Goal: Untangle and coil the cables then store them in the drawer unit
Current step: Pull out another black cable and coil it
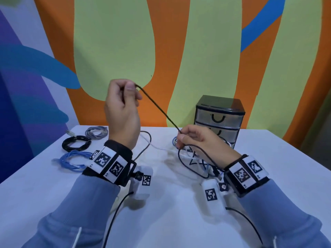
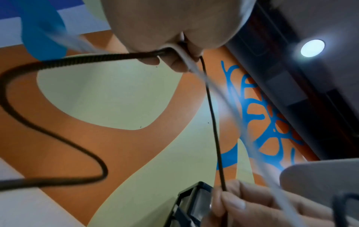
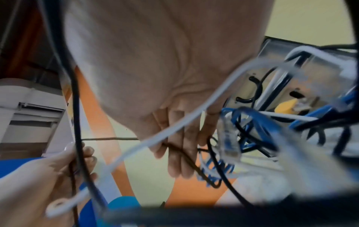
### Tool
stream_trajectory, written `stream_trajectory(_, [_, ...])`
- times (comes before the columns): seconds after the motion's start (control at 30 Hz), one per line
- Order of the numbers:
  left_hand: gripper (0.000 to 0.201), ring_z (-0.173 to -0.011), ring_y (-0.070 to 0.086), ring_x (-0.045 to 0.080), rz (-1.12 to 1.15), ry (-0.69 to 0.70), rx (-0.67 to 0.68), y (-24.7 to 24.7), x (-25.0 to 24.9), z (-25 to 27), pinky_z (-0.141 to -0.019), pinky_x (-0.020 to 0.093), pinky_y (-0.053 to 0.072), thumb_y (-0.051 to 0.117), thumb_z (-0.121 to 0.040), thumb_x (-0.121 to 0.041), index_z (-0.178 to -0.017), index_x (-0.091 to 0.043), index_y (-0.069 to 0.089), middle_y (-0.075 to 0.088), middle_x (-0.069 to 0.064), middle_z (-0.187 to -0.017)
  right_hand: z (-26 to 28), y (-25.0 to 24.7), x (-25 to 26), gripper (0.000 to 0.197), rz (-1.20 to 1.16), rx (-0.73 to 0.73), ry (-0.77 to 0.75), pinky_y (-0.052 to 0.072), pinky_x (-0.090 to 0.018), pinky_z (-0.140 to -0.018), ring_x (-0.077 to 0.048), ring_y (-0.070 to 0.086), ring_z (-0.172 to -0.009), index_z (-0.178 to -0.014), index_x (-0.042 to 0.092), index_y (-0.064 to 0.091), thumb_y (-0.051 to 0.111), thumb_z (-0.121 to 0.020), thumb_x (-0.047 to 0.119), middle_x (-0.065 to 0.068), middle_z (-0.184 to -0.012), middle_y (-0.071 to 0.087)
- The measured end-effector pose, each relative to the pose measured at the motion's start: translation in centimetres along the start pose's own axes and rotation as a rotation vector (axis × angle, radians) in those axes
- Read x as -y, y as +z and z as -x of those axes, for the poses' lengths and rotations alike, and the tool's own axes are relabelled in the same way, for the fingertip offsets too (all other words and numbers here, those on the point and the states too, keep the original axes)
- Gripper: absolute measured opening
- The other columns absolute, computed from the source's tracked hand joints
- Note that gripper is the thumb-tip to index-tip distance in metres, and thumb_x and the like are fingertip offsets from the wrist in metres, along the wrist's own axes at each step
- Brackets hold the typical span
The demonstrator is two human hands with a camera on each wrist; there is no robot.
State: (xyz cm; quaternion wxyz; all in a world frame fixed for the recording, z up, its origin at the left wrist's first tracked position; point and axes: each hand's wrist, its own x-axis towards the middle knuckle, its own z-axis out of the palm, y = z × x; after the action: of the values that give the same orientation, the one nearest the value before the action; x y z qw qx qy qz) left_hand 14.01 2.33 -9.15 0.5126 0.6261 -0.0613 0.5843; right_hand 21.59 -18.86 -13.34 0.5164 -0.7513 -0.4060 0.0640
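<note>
A black braided cable runs taut between my two hands above the table. My left hand, raised high, pinches its upper part between thumb and fingers; the left wrist view shows this cable leaving the fingers together with a white one. My right hand, lower and nearer the drawer unit, grips the same cable just above a tangle of black, white and blue cables on the table. The unit's drawers are closed.
Three coiled cables lie at the table's left: a grey one, a black one and a blue one. The white table ends against a painted wall. Thin black leads trail from my wrist cameras.
</note>
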Motion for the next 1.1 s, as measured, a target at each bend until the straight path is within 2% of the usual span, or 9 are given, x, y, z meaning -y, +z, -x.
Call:
stream_trajectory(0.1, [0.016, -0.070, 0.052, 0.017, -0.035, -0.040, -0.064, -0.3, 0.8, -0.5, -0.066, 0.035, 0.043, 0.047, -0.113, -0.030, -0.101, -0.023, 0.056, 0.059, 0.000, -0.077, -0.1, -0.1, 0.1, 0.015, 0.095, -0.139, -0.068, 0.050, -0.017, -0.075, -0.009, 0.072, -0.086, -0.108, 0.013, 0.059, 0.052, -0.110, 0.027, -0.003, -0.094, 0.078])
stream_trajectory(0.23, [0.014, -0.072, 0.058, 0.014, -0.325, -0.250, 0.120, -0.4, 2.7, -1.2, -0.072, 0.034, 0.046, 0.058, -0.104, -0.028, -0.097, -0.024, 0.070, 0.066, -0.006, -0.081, -0.1, -0.6, 0.2, 0.010, 0.073, -0.296, -0.146, 0.049, -0.030, -0.066, -0.014, 0.069, -0.070, -0.106, 0.023, 0.060, 0.053, -0.110, 0.030, -0.005, -0.076, 0.074])
stream_trajectory(0.37, [0.047, -0.123, 0.058, 0.016, -0.577, -0.133, 0.426, 0.8, 1.7, -0.8, -0.105, 0.036, 0.046, 0.060, -0.092, -0.005, -0.131, -0.031, 0.068, 0.061, -0.005, -0.130, -0.9, -0.2, 0.1, 0.010, 0.284, -0.333, -0.170, 0.056, -0.050, -0.064, -0.025, 0.065, -0.063, -0.105, 0.034, 0.062, 0.053, -0.108, 0.037, -0.002, -0.061, 0.064])
stream_trajectory(0.43, [0.056, -0.127, 0.057, 0.008, -0.446, -0.031, 0.646, 2.1, 0.2, -0.7, -0.108, 0.028, 0.044, 0.059, -0.088, -0.007, -0.138, -0.032, 0.065, 0.060, -0.010, -0.134, -1.6, -0.4, 0.3, 0.012, 0.350, -0.340, -0.178, 0.053, -0.050, -0.059, -0.028, 0.057, -0.058, -0.105, 0.035, 0.062, 0.051, -0.108, 0.041, -0.003, -0.055, 0.053])
stream_trajectory(0.53, [0.039, -0.101, 0.067, 0.003, -0.455, -0.058, 0.937, 4.3, -1.7, -1.7, -0.088, 0.023, 0.051, 0.063, -0.095, -0.022, -0.132, -0.030, 0.071, 0.072, -0.014, -0.113, -2.8, -1.0, 0.7, 0.013, 0.421, -0.361, -0.179, 0.035, -0.039, -0.051, -0.019, 0.040, -0.049, -0.109, 0.034, 0.064, 0.051, -0.108, 0.038, 0.001, -0.049, 0.041])
stream_trajectory(0.6, [0.025, -0.075, 0.061, 0.003, -0.605, -0.001, 0.971, 5.1, -2.3, -2.9, -0.067, 0.024, 0.044, 0.066, -0.099, -0.030, -0.122, -0.030, 0.076, 0.070, -0.012, -0.088, -3.3, -1.2, 0.7, 0.014, 0.346, -0.383, -0.182, 0.025, -0.034, -0.052, -0.014, 0.034, -0.046, -0.107, 0.029, 0.065, 0.052, -0.108, 0.036, 0.005, -0.047, 0.039])
stream_trajectory(0.77, [0.016, -0.056, 0.049, -0.008, -0.724, 0.087, 1.038, 5.8, -2.1, -4.3, -0.049, 0.016, 0.031, 0.076, -0.096, -0.039, -0.092, -0.024, 0.080, 0.048, -0.012, -0.059, -2.1, -0.8, 0.5, 0.020, -0.124, -0.234, -0.086, 0.047, -0.038, -0.066, -0.022, 0.061, -0.065, -0.110, 0.011, 0.062, 0.054, -0.109, 0.030, -0.006, -0.069, 0.070])
stream_trajectory(0.93, [0.023, -0.054, 0.046, 0.002, -0.498, 0.117, 0.826, 6.5, -2.1, -4.0, -0.052, 0.020, 0.028, 0.071, -0.101, -0.033, -0.083, -0.019, 0.068, 0.046, -0.014, -0.051, -1.1, -0.3, 0.0, 0.013, -0.280, -0.022, -0.029, 0.053, -0.039, -0.091, -0.032, 0.069, -0.090, -0.104, 0.005, 0.056, 0.053, -0.109, 0.017, -0.019, -0.099, 0.078])
stream_trajectory(1.1, [0.026, -0.063, 0.038, 0.010, -0.228, 0.123, 0.364, 5.5, -3.2, -6.0, -0.060, 0.033, 0.035, 0.063, -0.105, -0.033, -0.092, -0.010, 0.066, 0.046, -0.004, -0.068, -1.1, -0.5, -0.6, 0.018, -0.041, -0.095, -0.035, 0.048, -0.043, -0.105, -0.011, 0.068, -0.114, -0.107, 0.011, 0.059, 0.052, -0.110, 0.027, 0.004, -0.111, 0.077])
